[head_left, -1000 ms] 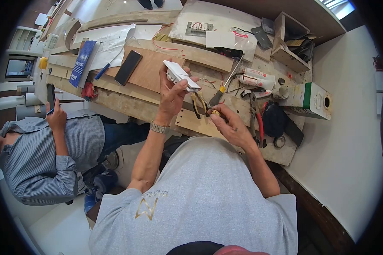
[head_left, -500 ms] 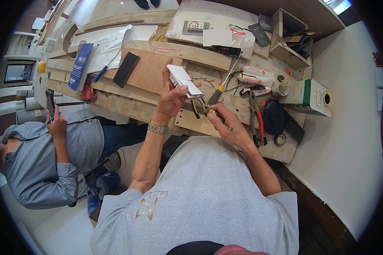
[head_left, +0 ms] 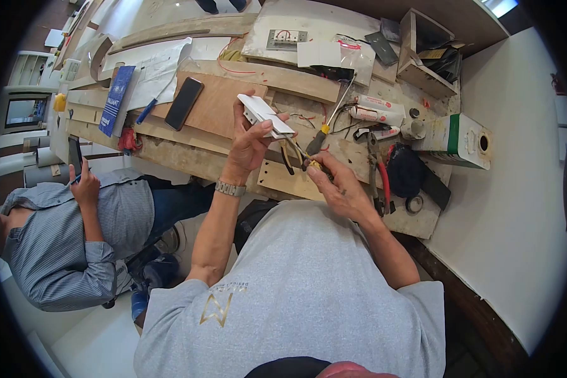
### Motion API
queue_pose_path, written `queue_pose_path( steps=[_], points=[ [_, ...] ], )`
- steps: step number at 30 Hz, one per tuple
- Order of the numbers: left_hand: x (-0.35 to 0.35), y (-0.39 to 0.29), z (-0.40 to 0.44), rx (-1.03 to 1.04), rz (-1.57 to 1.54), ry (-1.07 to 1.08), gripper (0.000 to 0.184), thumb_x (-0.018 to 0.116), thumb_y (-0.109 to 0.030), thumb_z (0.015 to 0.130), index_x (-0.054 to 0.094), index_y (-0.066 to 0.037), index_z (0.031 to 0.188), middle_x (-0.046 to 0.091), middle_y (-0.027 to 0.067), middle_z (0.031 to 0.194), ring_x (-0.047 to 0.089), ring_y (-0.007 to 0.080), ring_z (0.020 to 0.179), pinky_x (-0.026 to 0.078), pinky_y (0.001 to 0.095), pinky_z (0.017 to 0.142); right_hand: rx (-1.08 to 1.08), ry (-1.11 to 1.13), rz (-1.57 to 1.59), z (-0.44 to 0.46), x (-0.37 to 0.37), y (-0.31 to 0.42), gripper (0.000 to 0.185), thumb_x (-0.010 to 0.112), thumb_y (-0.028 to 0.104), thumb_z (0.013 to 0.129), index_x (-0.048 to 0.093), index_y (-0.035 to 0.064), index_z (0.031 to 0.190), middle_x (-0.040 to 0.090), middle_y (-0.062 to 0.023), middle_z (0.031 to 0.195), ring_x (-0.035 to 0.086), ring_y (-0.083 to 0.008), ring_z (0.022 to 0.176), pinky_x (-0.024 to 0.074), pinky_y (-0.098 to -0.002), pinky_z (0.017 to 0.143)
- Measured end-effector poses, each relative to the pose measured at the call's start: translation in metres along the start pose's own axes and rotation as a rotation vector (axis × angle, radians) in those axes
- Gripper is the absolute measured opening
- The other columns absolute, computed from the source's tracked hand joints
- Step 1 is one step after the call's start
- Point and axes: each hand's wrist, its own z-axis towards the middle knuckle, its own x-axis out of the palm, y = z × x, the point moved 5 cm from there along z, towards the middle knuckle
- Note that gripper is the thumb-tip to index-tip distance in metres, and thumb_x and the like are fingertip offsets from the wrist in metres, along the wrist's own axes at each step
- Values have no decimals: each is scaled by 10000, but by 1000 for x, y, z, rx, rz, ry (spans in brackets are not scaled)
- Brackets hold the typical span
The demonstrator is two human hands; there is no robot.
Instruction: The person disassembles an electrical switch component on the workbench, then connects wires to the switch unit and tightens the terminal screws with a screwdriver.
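Observation:
My left hand [head_left: 249, 150] grips a white electrical switch plate [head_left: 264, 116] by its edges, holding it tilted above the bench. A short black wire [head_left: 286, 159] hangs below the plate's near end. My right hand [head_left: 341, 189] is closed around the yellow handle of a small screwdriver [head_left: 315, 165], whose shaft points up toward the plate's near end. Whether its tip touches a screw is too small to tell. Just beyond, a yellow-and-black screwdriver [head_left: 321, 138] lies on the bench, with its long shaft pointing away.
Red-handled pliers [head_left: 382, 173], white tubes [head_left: 379, 112] and a metal can [head_left: 460, 143] lie on the right. A black phone [head_left: 184, 104] rests on the boards at left. A wired socket [head_left: 287, 39] sits at the back. Another person [head_left: 88, 233] stands left, holding a phone.
My left hand and the switch plate have shifted slightly left and tipped a little. More of the screwdriver's shaft shows by the plate. My right hand stays nearly in place.

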Motion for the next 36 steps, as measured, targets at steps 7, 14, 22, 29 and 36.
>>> queue_pose_path(
  steps=[7,14,22,29,36],
  points=[
    [4,12,0,115,-51,-195,709,669,-76,954,302,-246,1537,581,193,1301,609,417,1339,538,734,1078,-24,-134,109,5,20,-4,329,584,318,1106,587,21,1247,623,-103,795,555,-164,712,468,-357,675],
    [-13,-3,-1,83,-98,-113,792,681,-29,913,279,-242,1562,555,179,1295,622,424,1317,599,678,1024,-138,-94,-89,-2,-16,13,264,694,213,1039,593,22,1192,646,-137,887,614,-217,778,503,-360,720],
    [19,34,-13,-99,31,-39,923,709,-103,863,257,-186,1664,613,162,1311,668,272,1220,584,429,1053,-712,-389,-316,37,-8,21,370,763,21,913,587,37,1238,670,-176,1089,703,-390,920,564,-442,776],
    [13,31,-27,-231,67,70,953,706,-101,852,236,-197,1676,600,200,1366,659,367,1269,607,593,1019,-623,-629,-356,47,-24,5,318,710,39,952,571,36,1237,696,-175,1011,719,-346,847,566,-423,719],
    [-4,30,-39,-205,-188,-6,911,706,-211,921,216,-251,1688,515,258,1511,608,426,1337,593,664,1000,-54,-619,-68,140,-78,-46,306,646,143,971,572,-8,1227,670,-280,1159,689,-441,995,541,-512,824]
  ],
)
